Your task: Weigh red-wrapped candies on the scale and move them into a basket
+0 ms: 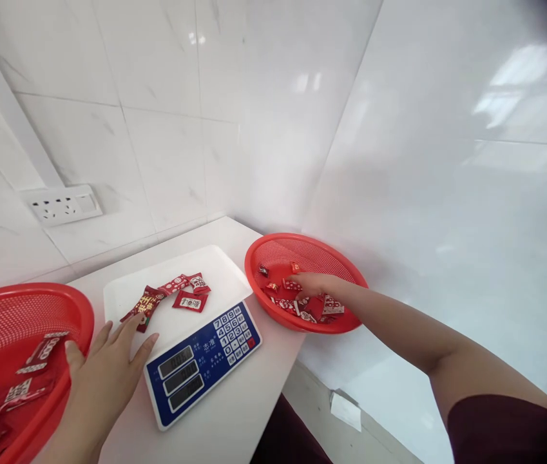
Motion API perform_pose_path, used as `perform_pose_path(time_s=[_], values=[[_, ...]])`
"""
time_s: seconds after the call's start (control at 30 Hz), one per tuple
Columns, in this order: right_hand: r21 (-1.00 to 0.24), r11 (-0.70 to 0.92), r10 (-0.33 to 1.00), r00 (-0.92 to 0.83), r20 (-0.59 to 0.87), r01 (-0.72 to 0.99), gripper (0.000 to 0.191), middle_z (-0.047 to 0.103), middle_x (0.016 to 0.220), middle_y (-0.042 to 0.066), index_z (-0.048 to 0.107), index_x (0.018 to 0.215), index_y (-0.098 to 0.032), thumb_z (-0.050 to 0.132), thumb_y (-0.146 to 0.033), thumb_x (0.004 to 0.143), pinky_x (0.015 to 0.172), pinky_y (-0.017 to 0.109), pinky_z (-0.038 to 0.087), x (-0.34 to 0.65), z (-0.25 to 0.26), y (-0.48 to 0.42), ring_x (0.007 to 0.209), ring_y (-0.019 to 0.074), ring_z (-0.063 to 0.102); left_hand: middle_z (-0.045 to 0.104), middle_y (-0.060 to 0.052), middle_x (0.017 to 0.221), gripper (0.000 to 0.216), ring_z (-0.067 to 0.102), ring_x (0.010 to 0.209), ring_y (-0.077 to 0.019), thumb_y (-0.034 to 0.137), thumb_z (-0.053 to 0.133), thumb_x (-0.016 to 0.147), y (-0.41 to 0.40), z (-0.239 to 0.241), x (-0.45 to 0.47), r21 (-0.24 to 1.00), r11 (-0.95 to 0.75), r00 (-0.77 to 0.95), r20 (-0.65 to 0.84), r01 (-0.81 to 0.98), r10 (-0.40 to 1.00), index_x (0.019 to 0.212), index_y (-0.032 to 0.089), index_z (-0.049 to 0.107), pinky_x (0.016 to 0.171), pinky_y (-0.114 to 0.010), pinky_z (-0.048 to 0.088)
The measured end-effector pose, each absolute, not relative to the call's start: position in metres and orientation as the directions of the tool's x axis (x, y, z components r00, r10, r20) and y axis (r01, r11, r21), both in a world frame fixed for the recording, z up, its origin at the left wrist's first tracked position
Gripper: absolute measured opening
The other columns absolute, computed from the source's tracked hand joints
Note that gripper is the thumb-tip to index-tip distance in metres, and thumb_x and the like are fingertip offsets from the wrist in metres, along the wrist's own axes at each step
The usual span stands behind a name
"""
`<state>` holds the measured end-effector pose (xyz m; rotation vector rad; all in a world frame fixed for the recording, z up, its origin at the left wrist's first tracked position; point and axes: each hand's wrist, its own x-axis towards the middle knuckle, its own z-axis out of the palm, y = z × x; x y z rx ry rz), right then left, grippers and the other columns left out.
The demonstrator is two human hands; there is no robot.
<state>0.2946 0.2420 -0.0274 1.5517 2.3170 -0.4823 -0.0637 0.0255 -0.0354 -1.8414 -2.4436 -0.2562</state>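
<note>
My left hand is open with its fingers spread, over the near left side of a weighing scale's white pan. Its fingertips lie close to a large red snack packet on the pan. Smaller red packets lie there too, one a flat packet with a white label. On the right, my right hand reaches into a red mesh basket. Its fingers are apart, low over several small wrapped snacks, beside or touching a red one; some fingertips are hidden.
The scale's blue panel with keypad and displays faces me. Another red basket with larger packets stands at left, beside my left forearm. Tiled walls meet behind the white table; a wall socket is at left. A white paper lies on the floor.
</note>
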Motion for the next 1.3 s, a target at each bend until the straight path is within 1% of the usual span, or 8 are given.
perform_pose_path(time_s=[0.17,0.33,0.43,0.57,0.67,0.83,1.03,1.3], values=[[-0.085,0.331,0.86,-0.338,-0.382,0.94,0.025,0.061,0.11,0.007,0.057,0.111,-0.017,0.054,-0.03,0.09,0.079,0.039,0.052,0.296,-0.036,0.241,0.091,0.0184,0.061,0.057,-0.01,0.129,0.04,0.038,0.128,-0.0373,0.032,0.029,0.089,0.027,-0.039,-0.067,0.096,0.274,-0.287,0.158,0.957,0.945,0.105,0.025,0.065,0.099,-0.071,0.012],[-0.204,0.384,0.905,-0.411,-0.11,0.9,0.027,0.064,0.115,0.012,0.057,0.114,-0.015,0.044,-0.014,0.09,0.087,0.037,0.047,0.28,-0.004,0.233,0.104,0.0258,0.059,0.059,-0.014,0.126,0.044,0.038,0.13,-0.0329,0.036,0.037,0.088,0.024,-0.042,-0.065,0.186,0.272,-0.306,0.192,0.944,0.932,0.125,0.016,0.052,0.105,-0.063,0.012],[-0.315,0.414,0.906,-0.419,0.054,0.854,0.034,0.062,0.121,0.013,0.052,0.122,-0.015,0.041,-0.022,0.091,0.088,0.037,0.047,0.262,0.02,0.213,0.109,0.0282,0.058,0.06,-0.013,0.126,0.044,0.038,0.13,-0.0326,0.037,0.041,0.088,0.023,-0.039,-0.062,0.297,0.224,-0.291,0.204,0.928,0.935,0.124,0.016,0.053,0.107,-0.061,0.01],[-0.53,0.546,0.833,-0.485,0.265,0.649,0.029,0.066,0.115,0.003,0.059,0.114,-0.025,0.045,-0.032,0.089,0.089,0.035,0.049,0.226,0.035,0.164,0.107,0.0252,0.06,0.06,-0.008,0.126,0.04,0.038,0.13,-0.0284,0.038,0.041,0.089,0.022,-0.037,-0.059,0.363,0.197,-0.289,0.22,0.911,0.932,0.124,0.02,0.052,0.11,-0.056,0.013],[-0.602,0.665,0.724,-0.578,0.376,0.442,0.027,0.068,0.111,0.002,0.062,0.109,-0.026,0.044,-0.026,0.089,0.089,0.035,0.05,0.19,0.024,0.13,0.103,0.022,0.062,0.054,-0.01,0.131,0.042,0.043,0.127,-0.0247,0.038,0.041,0.089,0.024,-0.039,-0.058,0.404,0.178,-0.292,0.241,0.897,0.925,0.127,0.02,0.049,0.107,-0.046,0.029],[-0.513,0.766,0.615,-0.672,0.413,0.386,0.034,0.067,0.107,0.006,0.057,0.12,-0.026,0.04,-0.022,0.092,0.083,0.035,0.051,0.136,-0.011,0.112,0.095,0.02,0.062,0.03,-0.015,0.146,0.049,0.037,0.131,-0.0285,0.035,0.044,0.088,0.027,-0.047,-0.058,0.422,0.192,-0.326,0.271,0.886,0.906,0.134,0.021,0.041,0.101,-0.044,0.038],[-0.502,0.781,0.6,-0.67,0.437,0.373,0.037,0.067,0.103,0.008,0.057,0.121,-0.024,0.038,-0.016,0.091,0.083,0.037,0.051,0.13,-0.027,0.11,0.095,0.0212,0.061,0.052,-0.014,0.129,0.038,0.045,0.122,-0.0294,0.03,0.044,0.087,0.028,-0.047,-0.058,0.404,0.194,-0.321,0.276,0.894,0.906,0.122,0.019,0.055,0.105,-0.053,0.026],[-0.605,0.774,0.572,-0.616,0.541,0.187,0.022,0.07,0.083,0.007,0.064,0.099,-0.023,0.044,-0.021,0.089,0.066,0.029,0.052,0.177,-0.082,0.081,0.073,0.0184,0.065,0.054,-0.013,0.128,0.037,0.043,0.124,-0.0295,0.031,0.042,0.088,0.03,-0.045,-0.056,0.45,0.219,-0.364,0.264,0.866,0.893,0.121,0.019,0.054,0.105,-0.056,0.023]])
